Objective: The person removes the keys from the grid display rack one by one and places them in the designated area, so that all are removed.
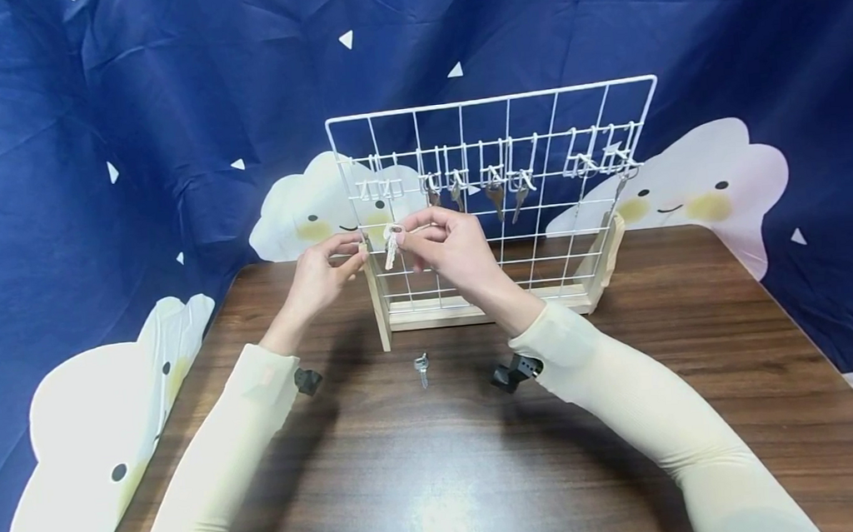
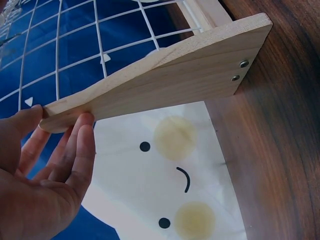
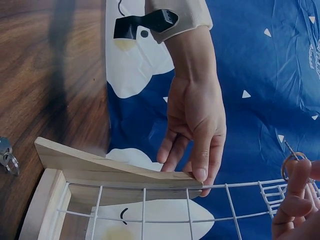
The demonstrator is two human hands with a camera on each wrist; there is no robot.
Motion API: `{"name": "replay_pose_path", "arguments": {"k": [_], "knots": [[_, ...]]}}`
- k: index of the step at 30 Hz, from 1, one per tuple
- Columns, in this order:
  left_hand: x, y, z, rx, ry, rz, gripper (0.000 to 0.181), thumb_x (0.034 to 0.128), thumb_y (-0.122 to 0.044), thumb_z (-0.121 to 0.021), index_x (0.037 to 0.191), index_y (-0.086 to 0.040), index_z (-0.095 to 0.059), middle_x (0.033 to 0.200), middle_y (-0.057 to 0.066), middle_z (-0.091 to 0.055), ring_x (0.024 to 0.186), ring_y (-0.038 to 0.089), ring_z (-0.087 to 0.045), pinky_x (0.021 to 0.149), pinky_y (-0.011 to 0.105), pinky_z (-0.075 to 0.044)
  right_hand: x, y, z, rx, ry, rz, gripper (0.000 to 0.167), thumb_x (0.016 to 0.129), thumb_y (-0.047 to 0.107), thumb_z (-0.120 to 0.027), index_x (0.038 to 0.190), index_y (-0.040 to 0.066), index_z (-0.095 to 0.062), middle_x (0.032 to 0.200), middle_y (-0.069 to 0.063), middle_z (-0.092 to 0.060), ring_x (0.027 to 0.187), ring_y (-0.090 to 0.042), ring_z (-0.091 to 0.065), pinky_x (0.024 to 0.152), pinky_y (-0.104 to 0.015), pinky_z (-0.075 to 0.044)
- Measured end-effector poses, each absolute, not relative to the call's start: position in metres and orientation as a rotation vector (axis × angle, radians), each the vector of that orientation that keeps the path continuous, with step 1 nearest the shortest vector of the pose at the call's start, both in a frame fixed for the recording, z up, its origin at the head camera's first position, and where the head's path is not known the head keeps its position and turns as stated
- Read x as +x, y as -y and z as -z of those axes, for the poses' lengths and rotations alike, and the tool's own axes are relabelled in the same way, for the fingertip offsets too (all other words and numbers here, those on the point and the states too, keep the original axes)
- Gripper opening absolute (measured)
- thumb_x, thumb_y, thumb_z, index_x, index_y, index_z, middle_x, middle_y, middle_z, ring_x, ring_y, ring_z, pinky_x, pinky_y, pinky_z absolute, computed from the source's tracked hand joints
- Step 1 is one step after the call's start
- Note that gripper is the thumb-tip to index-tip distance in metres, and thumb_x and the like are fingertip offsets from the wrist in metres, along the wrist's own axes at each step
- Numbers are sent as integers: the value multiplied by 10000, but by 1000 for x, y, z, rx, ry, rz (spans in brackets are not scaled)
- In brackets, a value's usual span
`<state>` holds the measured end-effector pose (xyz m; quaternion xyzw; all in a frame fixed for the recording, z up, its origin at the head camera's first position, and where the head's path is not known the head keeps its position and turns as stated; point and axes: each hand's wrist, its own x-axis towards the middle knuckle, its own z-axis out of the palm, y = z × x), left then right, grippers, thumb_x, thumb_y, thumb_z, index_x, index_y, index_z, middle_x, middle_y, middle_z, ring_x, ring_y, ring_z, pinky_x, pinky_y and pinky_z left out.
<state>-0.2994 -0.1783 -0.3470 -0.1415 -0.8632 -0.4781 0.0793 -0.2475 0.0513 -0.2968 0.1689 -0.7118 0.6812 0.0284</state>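
My right hand [image 1: 455,247] pinches a small silver key [image 1: 391,250] by its head, in front of the left part of a white wire grid rack [image 1: 492,100]. A metal ring [image 3: 286,167] shows at those fingers in the right wrist view. My left hand [image 1: 319,270] holds the upper end of the rack's wooden side support [image 2: 170,75], thumb on one face and fingers on the other. Several keys [image 1: 496,199] hang from hooks along the grid. Another silver key with a ring [image 1: 423,370] lies on the table before the rack.
White double hooks [image 1: 375,190] sit at the grid's left end. The rack stands on a wooden base [image 1: 438,318] at the back of the brown table [image 1: 382,461]. Behind it hangs a blue cloth [image 1: 246,71] with clouds and white triangles.
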Motion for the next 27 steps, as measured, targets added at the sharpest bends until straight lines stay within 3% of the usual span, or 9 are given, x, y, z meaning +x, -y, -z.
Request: {"name": "replay_pose_path", "arguments": {"k": [8, 13, 18, 21, 24, 27], "knots": [[-300, 179, 348, -430, 2577, 1431, 377, 939, -184, -711, 1290, -61, -648, 1210, 225, -702, 997, 380, -734, 726, 260, -641, -248, -58, 303, 519, 2241, -2148, 198, 891, 149, -727, 1056, 52, -677, 759, 17, -770, 556, -170, -629, 464, -180, -417], [-300, 179, 348, -441, 2574, 1407, 371, 939, -183, -711, 1287, -66, -652, 1205, 219, -706, 978, 353, -744, 715, 247, -639, -248, -61, 309, 491, 2294, -2136, 207, 887, 148, -725, 1068, 60, -676, 749, 52, -768, 543, -129, -630, 451, -173, -391], [-300, 179, 347, -443, 2574, 1395, 363, 940, -186, -710, 1279, -69, -656, 1200, 214, -709, 969, 354, -746, 707, 236, -636, -250, -65, 315, 476, 2327, -2138, 208, 897, 141, -726, 1073, 42, -678, 868, -111, -783, 537, -107, -626, 436, -176, -361], [-300, 179, 347, -445, 2572, 1402, 360, 940, -184, -710, 1275, -65, -657, 1201, 218, -708, 968, 369, -743, 706, 234, -635, -251, -67, 319, 462, 2345, -2142, 225, 897, 128, -730, 1085, 17, -678, 956, -200, -763, 540, -123, -632, 466, -181, -445], [-300, 179, 347, -443, 2574, 1408, 360, 938, -183, -712, 1275, -68, -658, 1207, 216, -706, 979, 365, -742, 709, 233, -635, -251, -69, 322, 450, 2365, -2149, 241, 898, 118, -729, 1100, 0, -676, 955, -192, -767, 548, -131, -638, 562, -221, -571], [-300, 179, 346, -435, 2581, 1406, 361, 939, -187, -712, 1278, -76, -659, 1210, 209, -707, 986, 347, -743, 713, 234, -636, -251, -70, 326, 437, 2378, -2168, 249, 903, 110, -721, 1111, -17, -669, 894, -116, -782, 562, -118, -631, 633, -264, -626]]}}
